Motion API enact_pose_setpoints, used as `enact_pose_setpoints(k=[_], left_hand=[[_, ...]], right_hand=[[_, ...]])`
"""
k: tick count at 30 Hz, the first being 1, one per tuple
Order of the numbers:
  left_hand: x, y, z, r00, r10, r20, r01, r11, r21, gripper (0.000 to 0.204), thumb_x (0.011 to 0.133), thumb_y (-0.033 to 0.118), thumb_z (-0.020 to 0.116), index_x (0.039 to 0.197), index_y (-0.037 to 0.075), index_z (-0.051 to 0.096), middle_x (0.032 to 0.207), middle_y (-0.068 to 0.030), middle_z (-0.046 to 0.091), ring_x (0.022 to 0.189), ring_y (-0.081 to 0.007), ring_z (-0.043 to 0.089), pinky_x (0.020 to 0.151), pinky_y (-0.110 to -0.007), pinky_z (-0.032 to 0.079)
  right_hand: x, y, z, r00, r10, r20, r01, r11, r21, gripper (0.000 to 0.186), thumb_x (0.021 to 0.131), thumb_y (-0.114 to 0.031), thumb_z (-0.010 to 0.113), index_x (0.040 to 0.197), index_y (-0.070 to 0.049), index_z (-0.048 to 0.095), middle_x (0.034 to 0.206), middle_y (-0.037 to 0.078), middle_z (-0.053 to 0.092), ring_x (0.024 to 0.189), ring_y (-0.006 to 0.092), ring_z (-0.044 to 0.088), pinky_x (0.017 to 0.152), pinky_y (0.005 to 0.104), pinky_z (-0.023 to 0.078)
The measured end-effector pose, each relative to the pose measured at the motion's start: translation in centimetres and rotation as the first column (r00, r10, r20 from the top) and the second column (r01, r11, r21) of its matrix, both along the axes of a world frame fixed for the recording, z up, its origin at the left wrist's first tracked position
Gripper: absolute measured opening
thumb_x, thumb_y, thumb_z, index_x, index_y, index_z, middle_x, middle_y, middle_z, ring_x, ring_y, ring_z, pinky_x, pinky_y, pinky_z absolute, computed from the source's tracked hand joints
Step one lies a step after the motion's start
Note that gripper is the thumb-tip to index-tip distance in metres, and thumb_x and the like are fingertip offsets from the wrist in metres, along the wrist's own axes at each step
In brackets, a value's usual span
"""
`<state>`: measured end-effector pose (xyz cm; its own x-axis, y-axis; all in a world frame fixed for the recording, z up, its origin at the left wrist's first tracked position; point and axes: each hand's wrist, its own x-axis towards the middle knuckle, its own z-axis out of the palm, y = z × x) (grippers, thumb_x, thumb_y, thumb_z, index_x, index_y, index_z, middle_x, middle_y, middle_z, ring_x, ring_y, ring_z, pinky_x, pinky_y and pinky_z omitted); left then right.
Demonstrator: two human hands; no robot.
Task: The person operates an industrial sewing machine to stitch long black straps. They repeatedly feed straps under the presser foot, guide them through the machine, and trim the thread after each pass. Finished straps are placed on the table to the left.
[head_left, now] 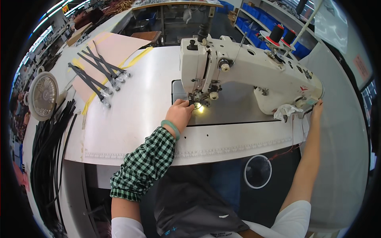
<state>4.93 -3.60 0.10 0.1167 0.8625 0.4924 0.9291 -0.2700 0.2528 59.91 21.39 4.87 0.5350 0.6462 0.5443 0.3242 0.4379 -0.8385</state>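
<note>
Pale and broad, the worktop (127, 127) carries a white sewing machine (254, 65), its small light lit. The person's left hand (180, 113), fingers bent, is by the needle area; whether it grips anything cannot be told. The right hand (316, 108) is at the machine's right end, its grip unclear. Dark straps (96, 66) lie farther left.

See a round colander (43, 96) by the left edge of the tabletop (119, 131); a white-rimmed disc (257, 171) below the front edge; blue bins (260, 12) on shelves (293, 19) beyond the far edge.
</note>
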Motion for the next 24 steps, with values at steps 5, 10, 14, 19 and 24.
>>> enact_pose_setpoints(k=[5, 10, 14, 19, 24], left_hand=[[-0.2, -0.4, -0.1, 0.999, 0.037, -0.029, -0.038, 0.999, -0.031, 0.019, 0.071, 0.004, 0.056, 0.089, 0.005, 0.062, 0.093, -0.0085, 0.060, 0.090, -0.0233, 0.054, 0.078, -0.031, 0.047], [-0.2, -0.3, 0.0, 0.998, 0.042, -0.050, -0.043, 0.999, -0.022, 0.020, 0.071, 0.003, 0.056, 0.090, 0.005, 0.062, 0.093, -0.0082, 0.060, 0.090, -0.0228, 0.053, 0.079, -0.031, 0.046], [-0.1, -0.1, 0.1, 0.999, 0.030, -0.020, -0.030, 0.999, -0.038, 0.021, 0.070, 0.003, 0.056, 0.091, 0.005, 0.062, 0.094, -0.0086, 0.060, 0.090, -0.0231, 0.053, 0.079, -0.031, 0.046], [-0.2, -0.1, 0.0, 0.999, 0.028, -0.019, -0.028, 0.999, -0.033, 0.022, 0.070, 0.002, 0.056, 0.091, 0.004, 0.062, 0.094, -0.0090, 0.060, 0.090, -0.0233, 0.053, 0.079, -0.031, 0.046], [-0.4, -0.1, -0.3, 0.999, 0.028, -0.030, -0.027, 0.999, 0.036, 0.017, 0.070, 0.005, 0.057, 0.087, 0.005, 0.061, 0.086, -0.0076, 0.059, 0.089, -0.0230, 0.053, 0.076, -0.030, 0.046]], right_hand=[[1.0, 1.2, 1.8, 0.917, -0.217, 0.335, 0.301, 0.927, -0.222, 0.049, 0.089, -0.040, 0.032, 0.100, 0.003, 0.054, 0.094, 0.016, 0.058, 0.089, 0.0269, 0.055, 0.076, 0.0332, 0.041], [1.2, 2.0, 6.1, 0.763, -0.171, 0.623, 0.382, 0.897, -0.222, 0.052, 0.088, -0.043, 0.033, 0.105, 0.003, 0.051, 0.098, 0.018, 0.057, 0.091, 0.0312, 0.054, 0.079, 0.0370, 0.040], [1.7, 1.6, 7.0, 0.870, -0.015, 0.493, 0.283, 0.835, -0.473, 0.050, 0.089, -0.042, 0.033, 0.107, 0.001, 0.048, 0.096, 0.016, 0.057, 0.092, 0.0253, 0.054, 0.076, 0.0342, 0.043], [0.7, -0.1, 3.3, 0.984, 0.060, 0.166, -0.007, 0.952, -0.305, 0.048, 0.089, -0.042, 0.033, 0.104, 0.001, 0.048, 0.094, 0.012, 0.056, 0.087, 0.0188, 0.054, 0.070, 0.0307, 0.046], [0.6, 0.4, 3.1, 0.969, -0.005, 0.248, 0.106, 0.913, -0.395, 0.047, 0.089, -0.041, 0.034, 0.103, 0.001, 0.048, 0.094, 0.012, 0.056, 0.085, 0.0181, 0.054, 0.069, 0.0304, 0.046]])
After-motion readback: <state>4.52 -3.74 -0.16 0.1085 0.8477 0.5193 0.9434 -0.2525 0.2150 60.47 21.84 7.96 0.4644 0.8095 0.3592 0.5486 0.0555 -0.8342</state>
